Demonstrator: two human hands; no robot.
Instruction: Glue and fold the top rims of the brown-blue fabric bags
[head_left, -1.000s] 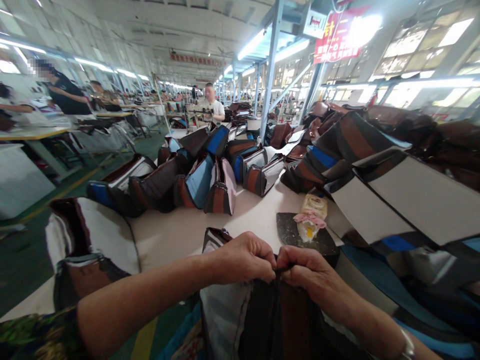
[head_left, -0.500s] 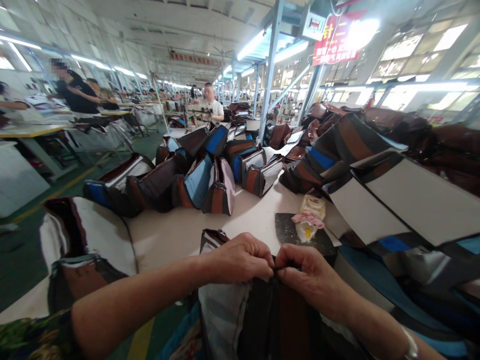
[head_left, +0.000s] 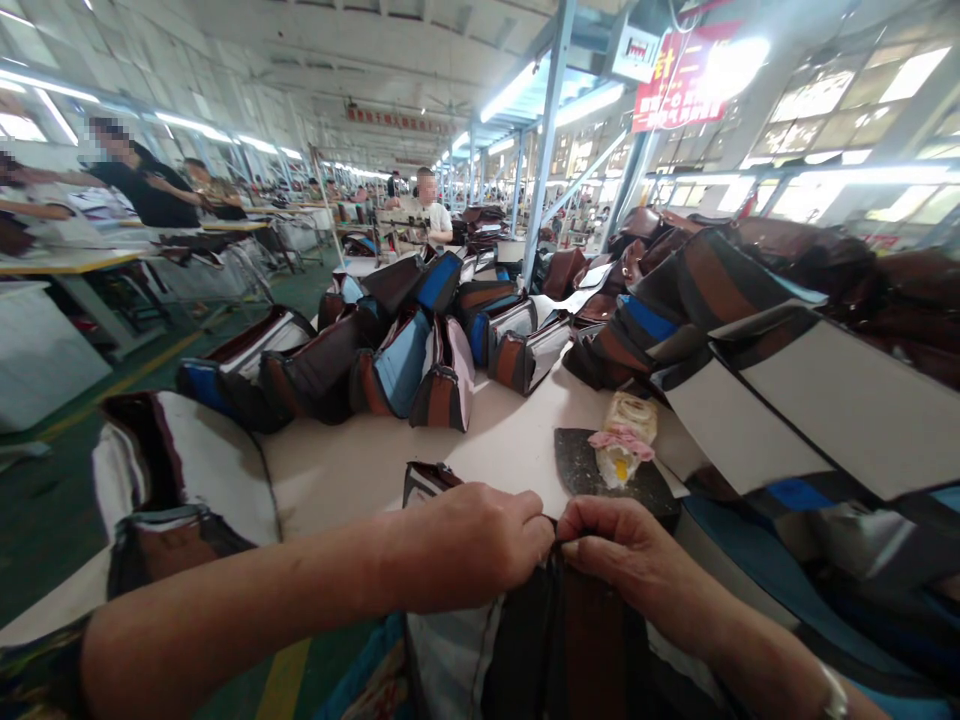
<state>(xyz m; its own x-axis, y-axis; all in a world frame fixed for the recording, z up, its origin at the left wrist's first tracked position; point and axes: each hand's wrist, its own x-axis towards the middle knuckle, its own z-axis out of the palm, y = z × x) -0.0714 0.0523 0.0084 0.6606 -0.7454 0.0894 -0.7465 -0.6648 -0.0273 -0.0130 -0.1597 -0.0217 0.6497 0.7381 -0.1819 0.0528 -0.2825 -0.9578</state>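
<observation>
A dark bag piece (head_left: 525, 640) with a brown stripe and a pale side panel stands in front of me at the table's near edge. My right hand (head_left: 611, 540) pinches its top edge between thumb and forefinger. Close against it, my left hand (head_left: 487, 545) is closed at the same edge, knuckles turned towards me. Its fingertips are mostly hidden, along with whatever part of the edge lies in them. Just beyond my right hand, a pale plastic bottle (head_left: 630, 425) wrapped with a pink cloth lies on a dark, spotted slab (head_left: 581, 465).
Several unfinished bags (head_left: 442, 385) stand in a row across the pale table (head_left: 330, 480). A larger white-sided bag (head_left: 210, 450) is at the left. Stacked bag parts (head_left: 795, 400) crowd the right side. Behind rises a blue metal post (head_left: 545, 150). Co-workers (head_left: 146, 180) are farther off.
My left hand has rolled over, so its back now faces me and hides its fingertips. My right hand keeps its pinch at the edge. The view has shifted slightly.
</observation>
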